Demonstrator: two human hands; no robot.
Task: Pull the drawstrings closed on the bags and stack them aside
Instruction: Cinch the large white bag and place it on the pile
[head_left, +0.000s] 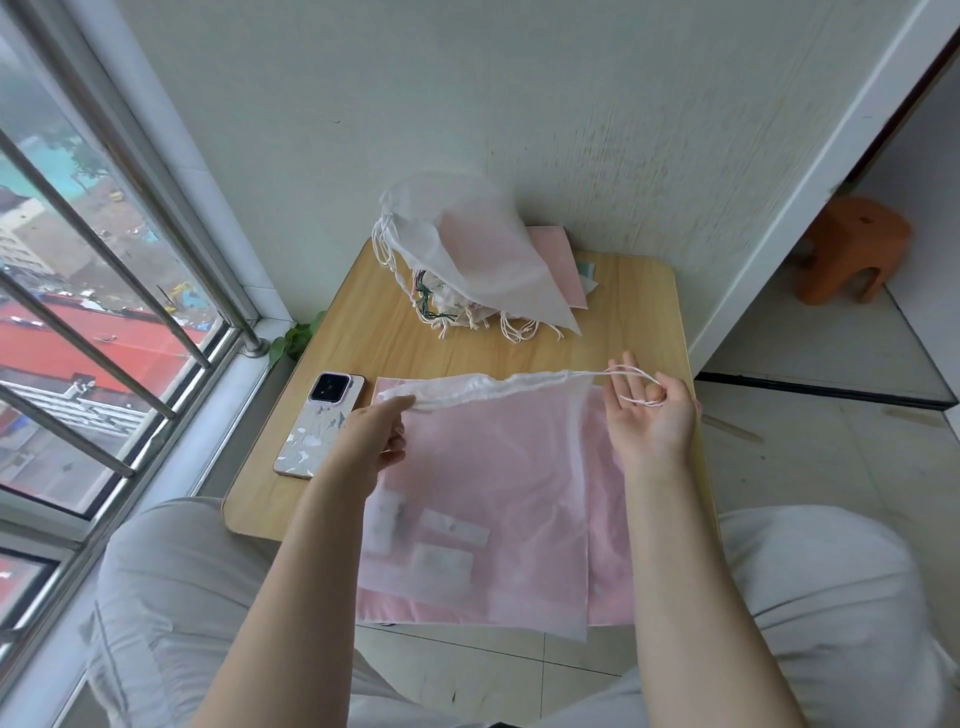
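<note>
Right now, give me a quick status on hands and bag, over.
Left hand pinches the translucent white drawstring bag at its gathered top. Right hand holds the white cord loop, fingers curled. Patterned phone beside the bag, not blocking.

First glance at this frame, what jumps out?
The translucent white drawstring bag with pink contents, spread across the near half of the small wooden table: the left hand pinches its gathered top edge while the right hand holds the white cord loop off the top right corner. Behind it, a heap of finished white bags sits against the wall; a patterned phone lies at left.
</note>
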